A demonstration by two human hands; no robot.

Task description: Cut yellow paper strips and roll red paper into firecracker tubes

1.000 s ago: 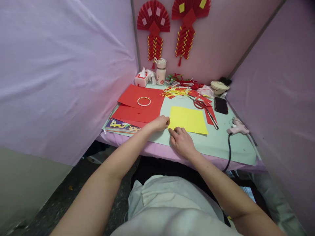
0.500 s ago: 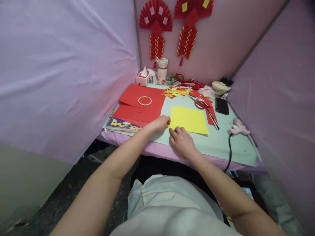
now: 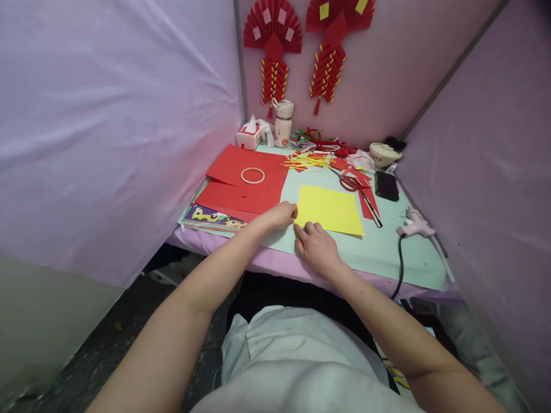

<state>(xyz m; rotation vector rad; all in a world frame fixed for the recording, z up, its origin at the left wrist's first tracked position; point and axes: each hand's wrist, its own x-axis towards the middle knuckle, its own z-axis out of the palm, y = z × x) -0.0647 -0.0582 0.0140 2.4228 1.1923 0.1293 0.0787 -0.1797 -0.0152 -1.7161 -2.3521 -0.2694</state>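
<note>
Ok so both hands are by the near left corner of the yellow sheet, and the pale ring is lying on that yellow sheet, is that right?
Not quite: the pale ring lies on the red paper, as the head view shows. The left hand and right hand are indeed by the near left corner of the yellow sheet.

At right, green mat (image 3: 390, 246) offers passage between slim tool (image 3: 371, 209) and glue gun (image 3: 415, 223). A bottle (image 3: 283, 125) blocks upper centre.
</note>
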